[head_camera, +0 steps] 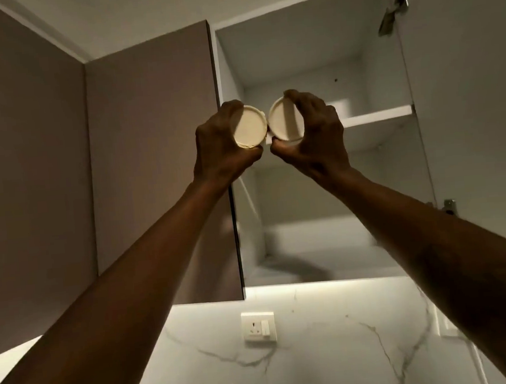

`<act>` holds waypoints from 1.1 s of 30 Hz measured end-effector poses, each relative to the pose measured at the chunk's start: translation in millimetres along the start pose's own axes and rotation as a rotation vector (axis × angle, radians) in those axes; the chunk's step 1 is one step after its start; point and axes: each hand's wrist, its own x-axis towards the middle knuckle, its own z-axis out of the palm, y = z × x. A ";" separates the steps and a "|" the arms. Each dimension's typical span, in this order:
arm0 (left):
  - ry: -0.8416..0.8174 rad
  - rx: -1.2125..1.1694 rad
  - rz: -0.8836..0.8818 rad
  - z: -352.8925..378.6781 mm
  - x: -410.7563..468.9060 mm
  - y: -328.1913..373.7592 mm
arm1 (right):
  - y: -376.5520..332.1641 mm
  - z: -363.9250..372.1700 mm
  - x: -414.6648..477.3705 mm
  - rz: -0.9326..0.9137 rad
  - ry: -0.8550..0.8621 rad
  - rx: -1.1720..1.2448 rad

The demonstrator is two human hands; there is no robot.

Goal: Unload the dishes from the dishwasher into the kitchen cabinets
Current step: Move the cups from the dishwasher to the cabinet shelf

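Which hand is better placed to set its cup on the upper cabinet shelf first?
Probably the right hand: its cup sits before the open shelf, while the left hand and its cup hover by the closed door's edge.

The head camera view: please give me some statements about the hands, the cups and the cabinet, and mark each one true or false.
1. Each hand holds one cream cup. True: the left hand grips the left cup and the right hand grips the right cup.
2. The two cups are far apart. False: they are side by side, touching or nearly so.
3. The cabinet door on the right is open. True: the shelf inside shows.
4. The shelf is full of plates. False: no plates show on it.
5. A wall socket sits on the marble wall below the cabinet. True.
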 end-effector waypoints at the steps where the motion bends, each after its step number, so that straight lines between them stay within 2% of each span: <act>1: 0.017 -0.008 -0.016 7.8 7.9 -8.6 | 7.5 8.1 10.6 0.003 0.015 -0.003; 8: -0.036 0.022 -0.201 66.0 75.1 -59.1 | 58.6 51.3 84.3 0.012 0.030 0.003; 12: -0.118 0.049 -0.348 98.1 119.0 -84.8 | 90.1 69.3 117.4 0.106 -0.029 0.053; 15: -0.225 0.099 -0.388 119.9 139.9 -94.5 | 115.0 85.6 132.3 0.204 -0.086 0.053; 21: -0.317 0.153 -0.441 150.1 144.9 -109.0 | 141.5 107.3 133.3 0.254 -0.262 0.058; 26: -0.411 0.140 -0.487 159.7 143.5 -107.7 | 145.3 115.0 135.9 0.310 -0.304 0.047; 29: -0.429 0.153 -0.507 162.2 139.4 -107.5 | 148.4 117.8 134.9 0.329 -0.330 0.020; 33: -0.372 0.167 -0.510 163.5 125.6 -105.8 | 146.8 116.5 136.0 0.394 -0.395 -0.041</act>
